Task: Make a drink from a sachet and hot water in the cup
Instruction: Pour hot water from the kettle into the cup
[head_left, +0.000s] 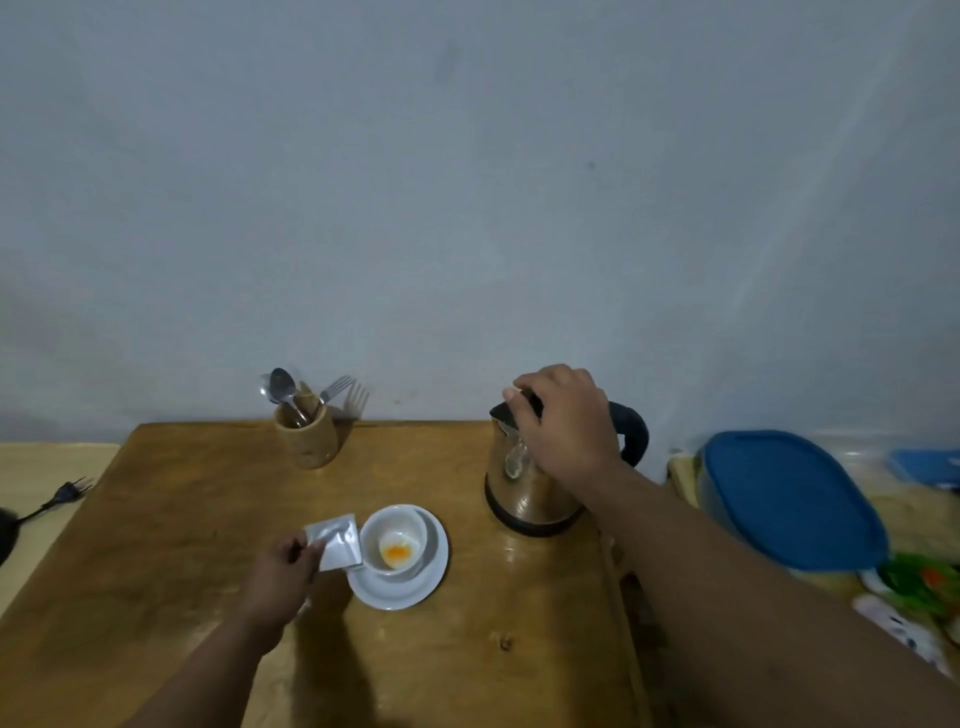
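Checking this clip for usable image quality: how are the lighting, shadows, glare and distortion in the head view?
Head view: dim, bluish light; soft overall, and the blue lid and clutter at the right edge smear with wide-angle stretch. The left hand casts a dark shadow on the table; the fork shadows the wall. Mild glare on the kettle and sachet. Orange powder in the cup reads clearly.

Home kitchen, kettle (540, 467), cutlery holder (306, 436)
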